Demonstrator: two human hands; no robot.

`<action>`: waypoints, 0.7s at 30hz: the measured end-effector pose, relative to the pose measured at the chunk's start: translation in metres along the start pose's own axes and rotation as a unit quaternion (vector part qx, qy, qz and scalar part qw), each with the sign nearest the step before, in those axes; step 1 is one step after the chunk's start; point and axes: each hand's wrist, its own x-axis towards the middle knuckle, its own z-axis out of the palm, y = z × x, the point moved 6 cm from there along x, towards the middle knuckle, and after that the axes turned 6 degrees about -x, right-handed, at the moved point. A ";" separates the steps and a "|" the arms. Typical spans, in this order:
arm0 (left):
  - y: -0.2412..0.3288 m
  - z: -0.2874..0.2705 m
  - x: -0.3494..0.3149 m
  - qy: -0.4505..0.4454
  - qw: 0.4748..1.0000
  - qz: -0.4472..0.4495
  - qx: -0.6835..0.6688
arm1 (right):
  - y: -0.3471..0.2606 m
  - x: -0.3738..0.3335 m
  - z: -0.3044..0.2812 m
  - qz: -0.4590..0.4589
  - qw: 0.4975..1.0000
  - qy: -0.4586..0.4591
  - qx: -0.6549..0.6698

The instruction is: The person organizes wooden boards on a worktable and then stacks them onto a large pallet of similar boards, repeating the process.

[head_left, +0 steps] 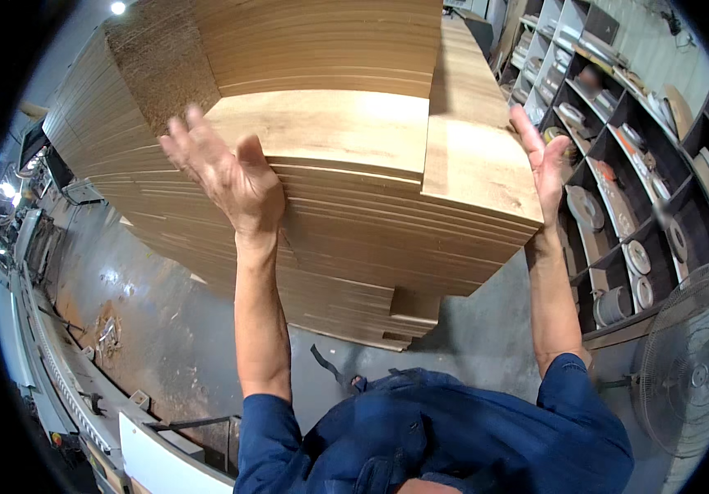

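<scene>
A tall stack of light wood-look boards (346,222) rises in front of me, with its upper layers stepped. My left hand (227,181) is raised at the left part of the top board (330,123), fingers spread and a little blurred by motion. Whether it touches the board I cannot tell. At the right end of another pale board (486,165), my right hand (545,169) is held upright with the thumb and fingers apart, the palm toward the board's end. Neither hand is closed around anything.
Higher stacks of boards (313,49) stand behind. On the right are dark shelves (675,165) with rolls of edge banding (585,207), and a round wire-guarded fan (700,375). A long machine rail (62,379) runs along the left. Debris (109,333) lies on the grey floor (165,329).
</scene>
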 end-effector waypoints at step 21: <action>0.085 0.017 -0.012 0.041 0.993 0.099 -0.040 | -0.009 0.003 -0.002 -0.051 0.997 -0.019 -0.063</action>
